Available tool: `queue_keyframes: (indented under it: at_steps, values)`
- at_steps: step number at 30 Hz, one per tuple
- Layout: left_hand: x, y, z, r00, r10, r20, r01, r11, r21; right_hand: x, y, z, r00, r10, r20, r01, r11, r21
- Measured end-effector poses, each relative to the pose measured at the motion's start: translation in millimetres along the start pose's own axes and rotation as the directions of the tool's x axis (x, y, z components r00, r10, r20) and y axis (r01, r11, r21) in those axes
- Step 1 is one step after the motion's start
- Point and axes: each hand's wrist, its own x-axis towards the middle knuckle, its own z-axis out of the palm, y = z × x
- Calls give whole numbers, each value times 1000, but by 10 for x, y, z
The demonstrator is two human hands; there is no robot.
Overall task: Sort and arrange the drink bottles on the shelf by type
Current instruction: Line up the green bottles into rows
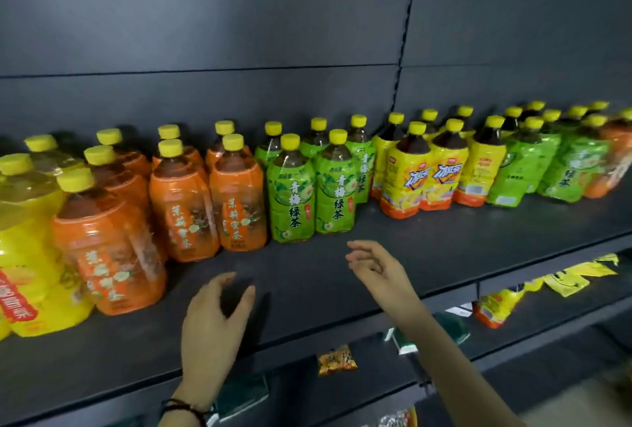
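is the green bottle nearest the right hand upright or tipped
Upright: the green bottle stands on its base on the shelf, yellow cap straight up.

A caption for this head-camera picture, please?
Left hand and right hand, both empty, hover over a shelf of orange bottles, green bottles and yellow bottles.

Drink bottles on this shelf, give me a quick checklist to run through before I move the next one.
1. Left hand free: ok, holds nothing.
2. Right hand free: ok, open.
3. Bare room at the shelf front: ok.
4. Green-label bottles in one group: not ok; a second green group stands right of the yellow-label bottles.
5. Orange-label bottles in one group: cannot tell; the far-right orange shape is blurred.
6. Bottles upright: ok where visible.
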Motion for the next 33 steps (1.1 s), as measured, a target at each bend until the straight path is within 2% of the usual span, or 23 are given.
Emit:
queue_keyframes:
  at_steps: [6,12,19,25,33]
  values:
    - [-208,976,1157,986,66,156,-62,998,-33,-117,270,-1254,1000,-21,4,21,993,-113]
    - [-473,1799,2201,970,114,215,-90,989,-117,-164,543,-2382,998,10,-64,-22,983,-185]
    - [-440,2377,2930,926,193,325,-201,980,-12,16,835,-3417,979,66,-194,-102,978,-180]
    - [-184,2607,3477,936,137,325,-134,990,-31,377,1117,-4093,970,46,-237,-92,979,-184]
    - [126,3275,4482,943,140,301,-53,959,-279,1169,1356,-4847,952,-24,-304,-31,984,-174]
